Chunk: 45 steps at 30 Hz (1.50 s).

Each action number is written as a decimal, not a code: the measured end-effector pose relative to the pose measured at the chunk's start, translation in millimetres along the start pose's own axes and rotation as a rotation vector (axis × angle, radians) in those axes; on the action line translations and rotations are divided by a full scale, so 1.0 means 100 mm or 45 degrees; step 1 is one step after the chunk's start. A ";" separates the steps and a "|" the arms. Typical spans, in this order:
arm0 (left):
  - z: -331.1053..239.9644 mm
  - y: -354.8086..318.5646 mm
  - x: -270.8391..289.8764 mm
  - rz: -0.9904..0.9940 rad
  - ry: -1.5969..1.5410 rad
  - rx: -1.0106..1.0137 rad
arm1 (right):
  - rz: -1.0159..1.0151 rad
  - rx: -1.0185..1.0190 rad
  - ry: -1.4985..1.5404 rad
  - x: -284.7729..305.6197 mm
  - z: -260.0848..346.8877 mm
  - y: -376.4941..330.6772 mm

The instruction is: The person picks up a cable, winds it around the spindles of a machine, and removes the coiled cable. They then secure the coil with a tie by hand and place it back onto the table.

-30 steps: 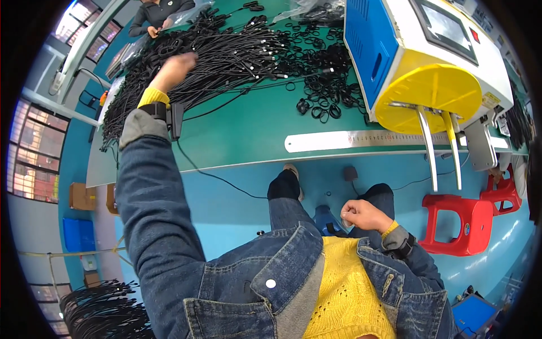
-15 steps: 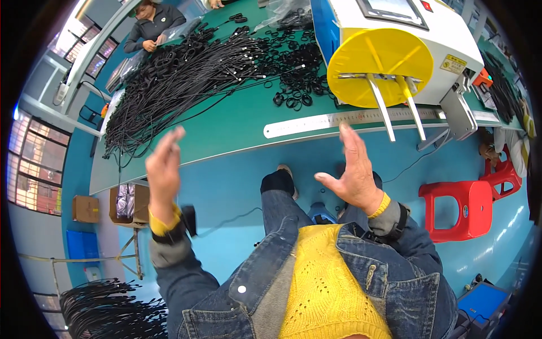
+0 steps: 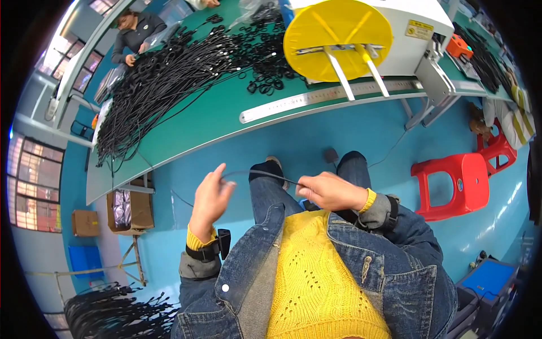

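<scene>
Holding a black cable (image 3: 262,173), the right hand (image 3: 327,190) shows a closed grip; the left hand (image 3: 212,198), fingers parted. Left: cardboard box (image 3: 142,213) containing shiny packages (image 3: 121,209).

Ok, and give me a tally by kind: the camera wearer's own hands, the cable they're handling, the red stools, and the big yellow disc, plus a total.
Camera wearer's left hand and right hand: 2
Black cable in the right hand: 1
Red stools: 2
Yellow disc: 1
Total: 6
</scene>
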<state>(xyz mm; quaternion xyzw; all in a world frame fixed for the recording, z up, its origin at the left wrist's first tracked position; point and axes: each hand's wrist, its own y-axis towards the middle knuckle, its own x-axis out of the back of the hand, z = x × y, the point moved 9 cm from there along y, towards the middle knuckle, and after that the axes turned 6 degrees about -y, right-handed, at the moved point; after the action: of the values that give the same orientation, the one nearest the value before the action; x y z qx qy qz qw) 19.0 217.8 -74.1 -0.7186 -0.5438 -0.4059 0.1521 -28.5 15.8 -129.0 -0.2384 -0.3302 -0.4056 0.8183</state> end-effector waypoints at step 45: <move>-1.75 1.72 -0.69 -0.309 -0.623 -0.529 | -1.382 -0.512 -0.213 1.39 -1.18 -0.93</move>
<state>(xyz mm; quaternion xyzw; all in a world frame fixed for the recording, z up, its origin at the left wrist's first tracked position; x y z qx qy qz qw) 95.9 -5.0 22.0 -0.7404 -0.5513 -0.3388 -0.1818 -0.4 -184.3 -94.5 -0.2170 -0.3851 -0.8014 0.4030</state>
